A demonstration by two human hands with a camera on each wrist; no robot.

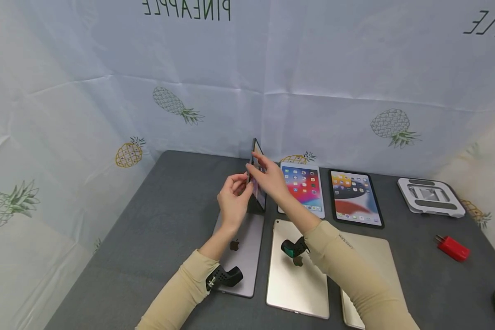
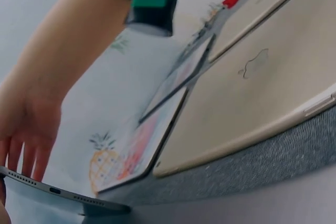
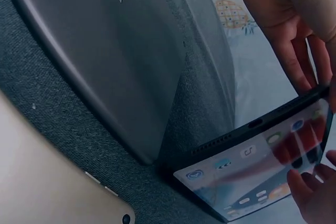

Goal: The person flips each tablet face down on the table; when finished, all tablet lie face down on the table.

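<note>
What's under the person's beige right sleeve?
A flat gold rectangular device shows on both sides of the beige fabric sleeve, and a gold apple-marked tablet is partly hidden too; the covered parts can't be seen.

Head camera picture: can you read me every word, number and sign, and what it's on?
"PINEAPPLE", backwards, on the cloth.
"PLE", backwards, cut off, at that cloth's right.
Apple logo, no word, on the grey tablet.
Another Apple logo on the gold tablet.
Numbers: none readable.
Too small to read: lettering on the right sleeve; screen text on the held tablet, white tablet and black tablet.
</note>
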